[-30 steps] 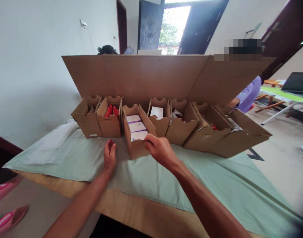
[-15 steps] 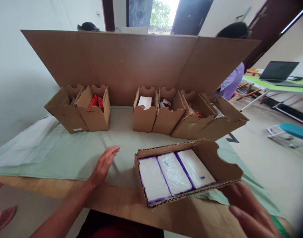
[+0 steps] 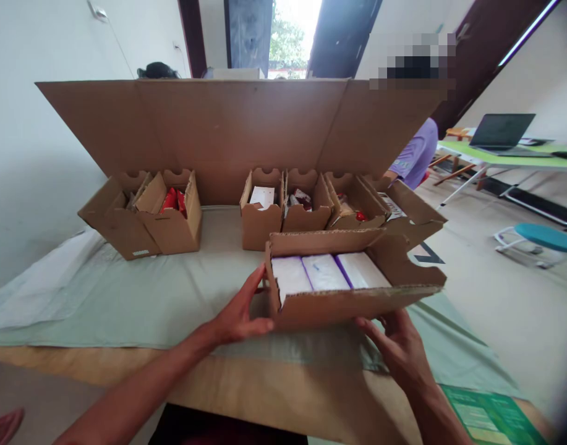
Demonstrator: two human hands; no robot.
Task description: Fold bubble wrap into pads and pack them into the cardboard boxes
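An open cardboard box point(image 3: 357, 304), tilted slightly, is held above the front right of the table. Inside lie three white plastic-wrapped packs point(image 3: 327, 273) with purple edges, side by side. My left hand point(image 3: 246, 312) grips the box's left end, its fingers partly hidden behind the corner and its thumb low at the front. Under the front right side, my right hand point(image 3: 397, 343) supports the box, with its thumb along the front and its other fingers mostly hidden beneath.
Behind stand several cardboard bins, one with red packets point(image 3: 174, 201), another with a white box point(image 3: 263, 197). A tall cardboard panel point(image 3: 246, 130) rises behind them. Plastic sheeting point(image 3: 55, 290) lies at left, a green printed sheet point(image 3: 491, 414) at right. Beyond the panel is a person's purple sleeve point(image 3: 415, 151).
The box has moved away from me, up toward the bins, and tipped more level. My left hand has come right onto its left end; my right hand has shifted left beneath it.
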